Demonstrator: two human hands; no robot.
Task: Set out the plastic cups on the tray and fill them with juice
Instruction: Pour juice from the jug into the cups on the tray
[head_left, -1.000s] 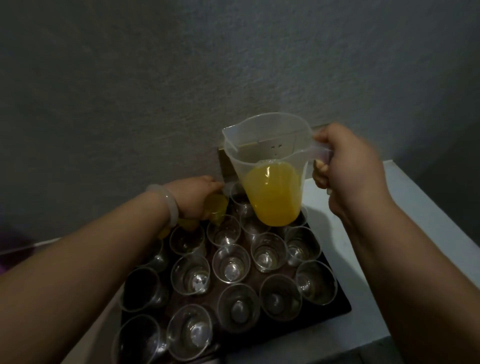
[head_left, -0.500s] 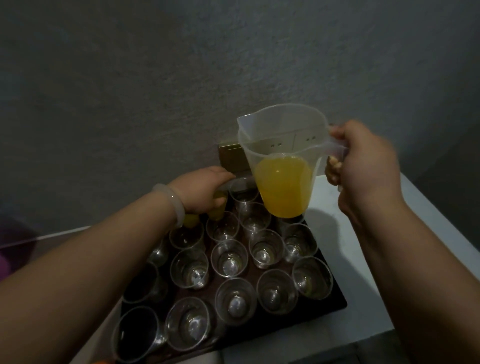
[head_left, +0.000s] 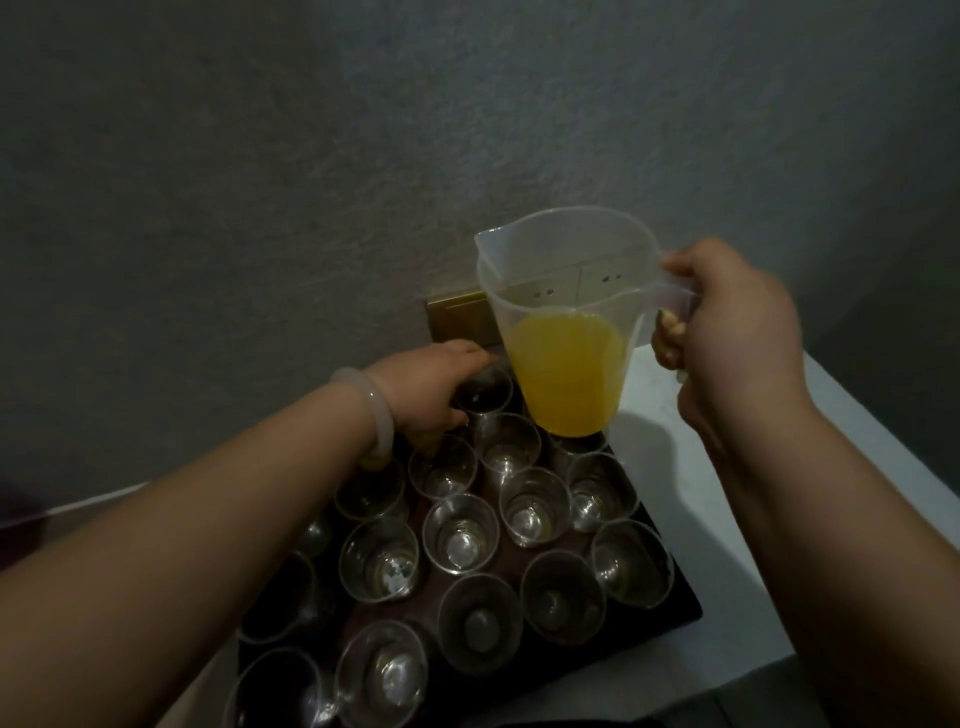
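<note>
Several clear plastic cups (head_left: 460, 532) stand packed together on a dark tray (head_left: 680, 610). My right hand (head_left: 727, 332) grips the handle of a clear plastic jug (head_left: 566, 312) about a third full of orange juice, held upright above the tray's far right corner. My left hand (head_left: 428, 395) curls round an empty cup (head_left: 485, 392) in the far row. A little yellow shows under my left wrist, where cups with juice are mostly hidden.
The tray sits on a white table (head_left: 753, 545) against a grey wall. A brass wall plate (head_left: 460, 317) with sockets is behind the jug. The table's front and right edges are near the tray.
My left hand has shifted right from the juice-filled cups onto an empty cup in the far row. The jug has stayed upright and drifted slightly right.
</note>
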